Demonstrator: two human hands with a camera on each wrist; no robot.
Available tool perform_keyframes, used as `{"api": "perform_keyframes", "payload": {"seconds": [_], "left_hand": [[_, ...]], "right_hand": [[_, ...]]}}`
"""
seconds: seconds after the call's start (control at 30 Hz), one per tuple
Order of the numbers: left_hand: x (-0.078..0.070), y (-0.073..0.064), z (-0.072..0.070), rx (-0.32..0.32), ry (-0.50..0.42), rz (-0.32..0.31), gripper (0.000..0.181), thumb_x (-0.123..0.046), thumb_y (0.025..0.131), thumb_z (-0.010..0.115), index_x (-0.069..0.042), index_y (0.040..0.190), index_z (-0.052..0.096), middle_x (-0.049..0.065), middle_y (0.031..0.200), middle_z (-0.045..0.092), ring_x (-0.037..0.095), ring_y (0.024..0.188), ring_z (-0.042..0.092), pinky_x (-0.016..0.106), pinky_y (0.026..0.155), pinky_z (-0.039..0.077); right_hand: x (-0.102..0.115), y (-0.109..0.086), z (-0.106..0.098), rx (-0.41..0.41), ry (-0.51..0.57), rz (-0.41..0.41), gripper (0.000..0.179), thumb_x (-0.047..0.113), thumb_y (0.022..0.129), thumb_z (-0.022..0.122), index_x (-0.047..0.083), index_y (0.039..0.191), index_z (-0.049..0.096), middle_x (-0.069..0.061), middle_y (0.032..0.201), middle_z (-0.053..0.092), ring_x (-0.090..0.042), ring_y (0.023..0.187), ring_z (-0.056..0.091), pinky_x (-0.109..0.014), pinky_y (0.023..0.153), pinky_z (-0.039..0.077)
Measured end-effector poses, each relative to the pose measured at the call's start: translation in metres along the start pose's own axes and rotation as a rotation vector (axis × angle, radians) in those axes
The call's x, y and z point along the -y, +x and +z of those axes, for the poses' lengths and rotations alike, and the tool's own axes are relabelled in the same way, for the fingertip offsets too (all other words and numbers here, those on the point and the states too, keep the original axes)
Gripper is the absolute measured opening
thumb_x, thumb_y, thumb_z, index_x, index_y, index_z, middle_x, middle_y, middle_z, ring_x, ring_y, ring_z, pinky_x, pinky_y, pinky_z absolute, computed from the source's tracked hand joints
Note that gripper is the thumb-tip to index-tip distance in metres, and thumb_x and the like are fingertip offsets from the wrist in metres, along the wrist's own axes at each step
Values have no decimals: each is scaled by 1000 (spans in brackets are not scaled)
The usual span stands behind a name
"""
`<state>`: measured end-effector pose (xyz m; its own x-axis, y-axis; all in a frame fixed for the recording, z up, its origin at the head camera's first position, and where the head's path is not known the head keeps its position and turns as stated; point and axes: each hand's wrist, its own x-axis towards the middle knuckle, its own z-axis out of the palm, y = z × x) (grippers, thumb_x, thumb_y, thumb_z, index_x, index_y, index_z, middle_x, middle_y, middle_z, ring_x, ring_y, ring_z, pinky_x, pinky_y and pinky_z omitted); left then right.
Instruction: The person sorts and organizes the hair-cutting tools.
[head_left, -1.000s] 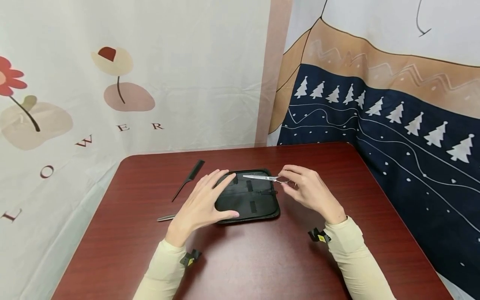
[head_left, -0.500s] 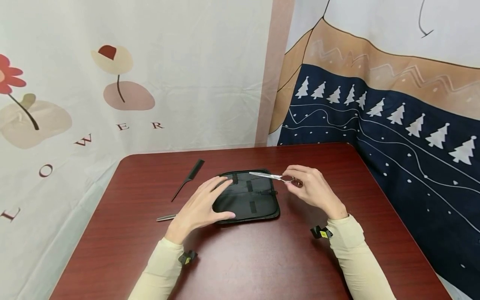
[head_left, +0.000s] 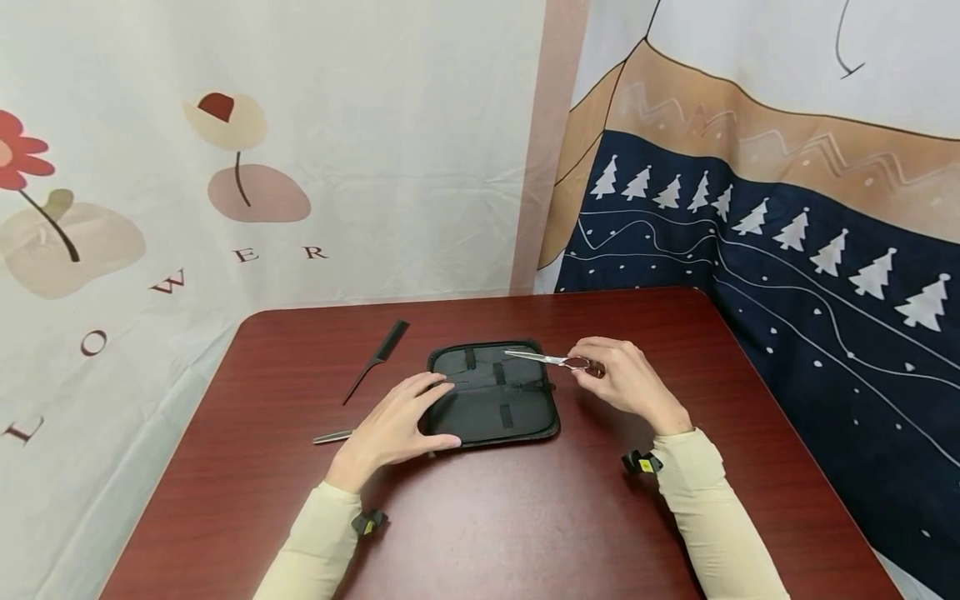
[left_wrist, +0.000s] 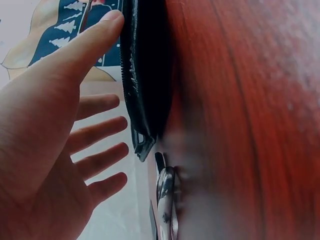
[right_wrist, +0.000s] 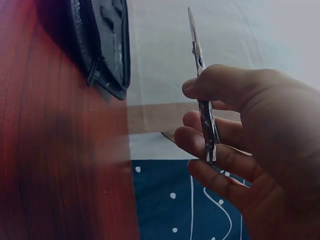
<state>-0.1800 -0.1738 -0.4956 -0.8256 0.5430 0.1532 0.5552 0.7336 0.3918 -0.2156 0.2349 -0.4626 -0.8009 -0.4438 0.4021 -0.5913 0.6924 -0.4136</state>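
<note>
My right hand (head_left: 621, 379) pinches silver scissors (head_left: 536, 357) by the handles between thumb and fingers. The blades point left over the upper right part of a flat black zip case (head_left: 476, 408). In the right wrist view the scissors (right_wrist: 194, 37) look closed, seen edge-on. My left hand (head_left: 392, 423) lies along the case's left edge, fingers extended and holding nothing. In the left wrist view the thumb (left_wrist: 95, 42) is at the case's rim, and the other fingers are spread beside it. The case lies open, showing dark elastic loops inside.
A black tail comb (head_left: 388, 342) lies left of the case on the red-brown table (head_left: 510, 525). A slim silver item (head_left: 332, 437) sticks out behind my left hand; the left wrist view shows shiny metal handles (left_wrist: 166, 195) there. Printed cloths (head_left: 420, 167) hang behind the table.
My right hand has drawn the scissors slightly to the right. My left hand has slid a little left and nearer me, uncovering more of the case's left side.
</note>
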Motion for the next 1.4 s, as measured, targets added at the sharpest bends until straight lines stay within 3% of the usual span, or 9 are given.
{"api": "perform_keyframes", "payload": {"seconds": [0.3, 0.6, 0.77, 1.1, 1.4], "left_hand": [[0, 1, 4, 80, 40, -40, 83, -56, 96, 87, -3, 157, 65, 16, 167, 59, 43, 160, 52, 64, 132, 43], [2, 2, 7, 73, 91, -30, 76, -51, 97, 88, 1, 149, 70, 18, 161, 64, 46, 159, 52, 65, 131, 44], [1, 3, 9, 90, 104, -48, 77, -52, 97, 87, 1, 150, 70, 18, 162, 63, 46, 160, 52, 65, 131, 44], [-3, 4, 10, 103, 120, -58, 77, -50, 96, 89, 2, 150, 69, 19, 162, 63, 46, 160, 51, 63, 132, 44], [-3, 5, 12, 114, 118, -78, 79, -51, 96, 89, 2, 151, 68, 19, 164, 61, 45, 161, 50, 64, 132, 44]], "right_hand": [[-9, -2, 3, 15, -30, 20, 22, 6, 94, 86, 11, 116, 85, -7, 114, 84, -11, 80, 66, -27, 72, 57], [-13, -3, 6, 69, -43, 60, 24, 10, 96, 86, 10, 120, 86, -10, 121, 84, -14, 85, 71, -32, 77, 63], [-13, -3, 7, 113, -38, 108, 22, 11, 98, 84, 10, 120, 86, -11, 124, 83, -18, 90, 74, -39, 82, 66], [-16, -5, 14, 159, -79, 127, 26, 12, 99, 83, 6, 124, 85, -16, 130, 81, -29, 106, 79, -52, 93, 69], [-17, -5, 18, 171, -89, 130, 25, 11, 99, 83, 6, 123, 85, -16, 130, 81, -30, 106, 79, -51, 92, 69]]}}
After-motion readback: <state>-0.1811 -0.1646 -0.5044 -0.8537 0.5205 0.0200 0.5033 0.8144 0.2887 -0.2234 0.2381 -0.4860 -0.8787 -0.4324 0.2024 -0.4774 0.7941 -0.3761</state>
